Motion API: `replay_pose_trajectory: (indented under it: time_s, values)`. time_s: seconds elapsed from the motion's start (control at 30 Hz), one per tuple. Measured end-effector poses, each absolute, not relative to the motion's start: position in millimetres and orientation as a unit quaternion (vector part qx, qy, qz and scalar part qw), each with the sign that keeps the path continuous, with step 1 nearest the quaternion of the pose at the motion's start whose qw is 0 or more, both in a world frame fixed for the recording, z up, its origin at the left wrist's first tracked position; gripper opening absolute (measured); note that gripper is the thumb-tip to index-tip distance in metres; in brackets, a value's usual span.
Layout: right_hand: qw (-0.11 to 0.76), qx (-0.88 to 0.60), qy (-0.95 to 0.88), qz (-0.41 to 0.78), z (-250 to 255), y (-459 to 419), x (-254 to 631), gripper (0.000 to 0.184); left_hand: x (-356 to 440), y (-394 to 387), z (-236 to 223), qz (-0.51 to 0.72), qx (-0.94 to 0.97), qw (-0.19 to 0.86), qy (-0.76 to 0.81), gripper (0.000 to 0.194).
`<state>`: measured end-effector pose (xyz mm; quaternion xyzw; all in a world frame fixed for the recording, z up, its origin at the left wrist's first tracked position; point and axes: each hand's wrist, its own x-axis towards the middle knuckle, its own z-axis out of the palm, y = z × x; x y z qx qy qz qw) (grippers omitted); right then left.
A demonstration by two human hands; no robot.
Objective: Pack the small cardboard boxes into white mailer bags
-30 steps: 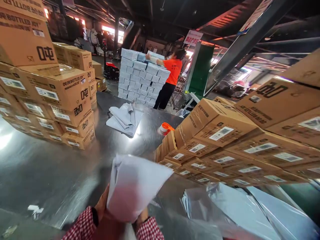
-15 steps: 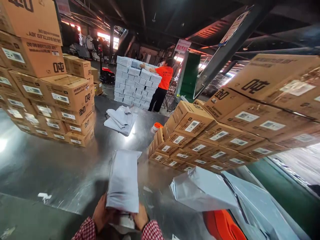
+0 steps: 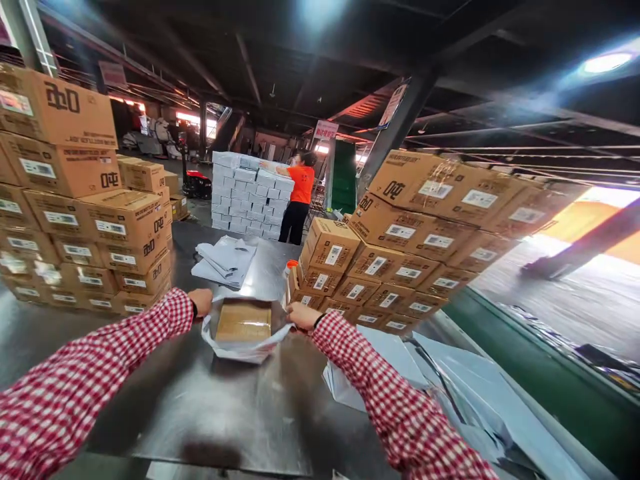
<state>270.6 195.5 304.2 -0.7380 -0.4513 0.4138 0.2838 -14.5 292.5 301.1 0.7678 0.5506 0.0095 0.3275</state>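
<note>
**Two hands hold a grey bag open around a brown box**

The fingers of the left hand (image 3: 201,301) are curled shut on the left edge of the grey bag (image 3: 240,347). The fingers of the right hand (image 3: 301,315) are pinched shut on the right edge of the same bag. Both hands pull the bag mouth wide. A flat brown box (image 3: 244,322) sits inside the open bag, between the two hands. The bag lies on the shiny metal surface (image 3: 210,407), out in front of the person, with both arms stretched toward it. The sleeves are red and white checked.

Just past the bag lies a pile of grey bags (image 3: 223,261) on the same surface. More grey bags (image 3: 450,393) are spread out at the right, under the right arm. A stack of brown boxes (image 3: 85,227) stands on the left side. Another stack of brown boxes (image 3: 400,247) stands on the right side, close to the right hand. Something orange and white (image 3: 291,266) peeks out beside that stack; it is too small to tell what it is.

Far back, a person in an orange shirt (image 3: 300,193) stands at a tall stack of white boxes (image 3: 243,197), with one arm on top of it.
</note>
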Motion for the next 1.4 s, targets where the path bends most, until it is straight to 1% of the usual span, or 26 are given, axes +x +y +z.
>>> replay_pose_trajectory:
  time_s: [0.07,0.13,0.23,0.3,0.37,0.43,0.5,0.57,0.6,0.67,0.73,0.77,0.83,0.87,0.93,1.0,1.03,1.07,1.1,1.13,1.17,1.23,1.27,1.3,1.33,1.4]
  values:
    - [0.234,-0.729,-0.469,0.44,324,186,275,0.02,-13,294,321,-0.002,0.77,0.357,0.528,0.02]
    - [0.194,-0.723,-0.473,0.465,332,168,278,0.02,-14,284,328,-0.03,0.764,0.405,0.502,0.016]
    - [0.153,-0.712,-0.473,0.496,329,132,280,0.022,-22,258,319,-0.068,0.753,0.449,0.476,0.01]
    - [0.156,-0.698,-0.477,0.51,325,109,280,0.022,-32,240,306,-0.08,0.748,0.483,0.449,0.008]
    - [0.165,-0.704,-0.463,0.512,322,90,281,0.043,-43,227,293,-0.077,0.726,0.537,0.422,0.017]
    - [0.149,-0.707,-0.465,0.512,320,77,282,0.063,-54,220,280,-0.079,0.7,0.585,0.401,0.031]
    - [0.103,-0.68,-0.518,0.508,317,69,283,0.069,-61,215,270,-0.087,0.688,0.604,0.392,0.051]
    - [0.031,-0.633,-0.584,0.507,311,65,283,0.073,-63,212,262,-0.095,0.692,0.608,0.376,0.068]
    - [-0.008,-0.618,-0.602,0.506,306,64,284,0.074,-64,210,260,-0.099,0.697,0.609,0.366,0.069]
    - [-0.074,-0.605,-0.616,0.499,296,64,287,0.073,-68,208,255,-0.116,0.699,0.618,0.341,0.06]
    - [-0.119,-0.583,-0.624,0.507,287,68,295,0.066,-80,210,253,-0.109,0.695,0.639,0.312,0.056]
    - [-0.141,-0.558,-0.628,0.524,284,73,302,0.06,-90,212,251,-0.096,0.695,0.648,0.295,0.06]
    - [-0.16,-0.488,-0.633,0.579,281,89,319,0.045,-112,216,248,-0.076,0.704,0.65,0.275,0.08]
    - [-0.147,-0.45,-0.64,0.605,280,100,327,0.043,-122,216,245,-0.072,0.715,0.638,0.277,0.092]
    - [-0.049,-0.411,-0.672,0.614,277,126,335,0.056,-133,211,239,-0.064,0.731,0.609,0.3,0.111]
    - [0.089,-0.417,-0.722,0.544,265,148,326,0.068,-130,198,233,-0.022,0.737,0.597,0.317,0.12]
    - [0.141,-0.424,-0.748,0.49,255,154,313,0.07,-124,190,231,0.01,0.736,0.598,0.317,0.12]
    - [0.165,-0.425,-0.777,0.433,242,156,297,0.07,-116,182,229,0.043,0.733,0.601,0.317,0.118]
    - [0.16,-0.415,-0.809,0.385,228,154,278,0.07,-107,174,228,0.077,0.732,0.597,0.319,0.115]
    - [0.127,-0.386,-0.844,0.35,213,148,258,0.068,-99,166,228,0.105,0.734,0.587,0.324,0.109]
    - [0.102,-0.35,-0.875,0.319,200,140,240,0.062,-90,160,228,0.123,0.74,0.574,0.329,0.1]
    - [0.073,-0.277,-0.915,0.285,181,122,212,0.058,-76,150,226,0.14,0.754,0.552,0.328,0.068]
    - [0.079,-0.241,-0.925,0.283,177,116,204,0.058,-70,146,224,0.144,0.758,0.548,0.324,0.053]
    - [0.092,-0.206,-0.927,0.298,176,113,200,0.058,-65,143,221,0.149,0.757,0.548,0.323,0.044]
    - [0.11,-0.176,-0.92,0.333,179,112,201,0.057,-60,140,216,0.161,0.751,0.55,0.328,0.045]
    - [0.137,-0.17,-0.859,0.464,190,118,216,0.046,-49,133,203,0.216,0.73,0.534,0.368,0.056]
